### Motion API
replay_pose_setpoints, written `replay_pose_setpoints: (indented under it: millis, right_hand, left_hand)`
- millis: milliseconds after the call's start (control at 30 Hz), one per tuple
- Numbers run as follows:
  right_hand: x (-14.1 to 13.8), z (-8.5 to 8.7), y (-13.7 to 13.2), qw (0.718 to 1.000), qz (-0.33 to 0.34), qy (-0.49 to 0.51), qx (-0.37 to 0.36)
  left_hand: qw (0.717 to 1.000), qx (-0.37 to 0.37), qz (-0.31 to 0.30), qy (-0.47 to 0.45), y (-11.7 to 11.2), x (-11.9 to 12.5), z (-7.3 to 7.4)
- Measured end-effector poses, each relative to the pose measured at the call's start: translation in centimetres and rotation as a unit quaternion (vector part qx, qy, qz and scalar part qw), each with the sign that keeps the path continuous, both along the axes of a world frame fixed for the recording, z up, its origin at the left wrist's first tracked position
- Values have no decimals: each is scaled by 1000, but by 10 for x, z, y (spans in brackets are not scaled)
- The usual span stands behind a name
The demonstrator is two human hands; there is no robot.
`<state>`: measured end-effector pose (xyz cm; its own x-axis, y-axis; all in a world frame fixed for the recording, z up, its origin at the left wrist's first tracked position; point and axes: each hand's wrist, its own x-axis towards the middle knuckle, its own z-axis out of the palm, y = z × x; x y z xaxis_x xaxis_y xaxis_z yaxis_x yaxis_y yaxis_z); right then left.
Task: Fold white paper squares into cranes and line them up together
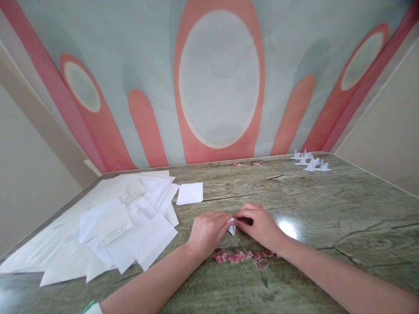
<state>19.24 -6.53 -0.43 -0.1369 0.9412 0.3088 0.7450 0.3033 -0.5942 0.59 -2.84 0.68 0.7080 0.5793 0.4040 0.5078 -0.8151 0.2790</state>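
A small folded piece of white paper (232, 229) is pinched between my two hands, just above or on the wooden table top (314, 270). My left hand (209, 230) grips its left side with the thumb and fingers pressed together. From the right, my right hand (258, 224) pinches the upper edge of the same paper. The fingertips of both hands nearly meet and cover the top of it. Only a pointed lower part shows below the fingers.
Loose white sheets (153, 244) spread over the table's left side, some with printed lines. Beside them lies a neat stack of white paper squares (190, 193). Several small folded paper figures (312, 164) stand at the back right. A patterned backdrop (219, 150) rises behind the table.
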Motion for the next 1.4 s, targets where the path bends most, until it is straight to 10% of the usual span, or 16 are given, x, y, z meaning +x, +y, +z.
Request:
replay_pose_setpoints:
  millis: [1067, 1400]
  right_hand:
    - [-3, 2, -2, 1000, 5, -17, 17]
    - [-1, 1, -4, 978, 38, -156, 136]
  left_hand:
    - [992, -111, 47, -22, -3, 5, 5]
    - [990, -128, 43, -34, -2, 5, 5]
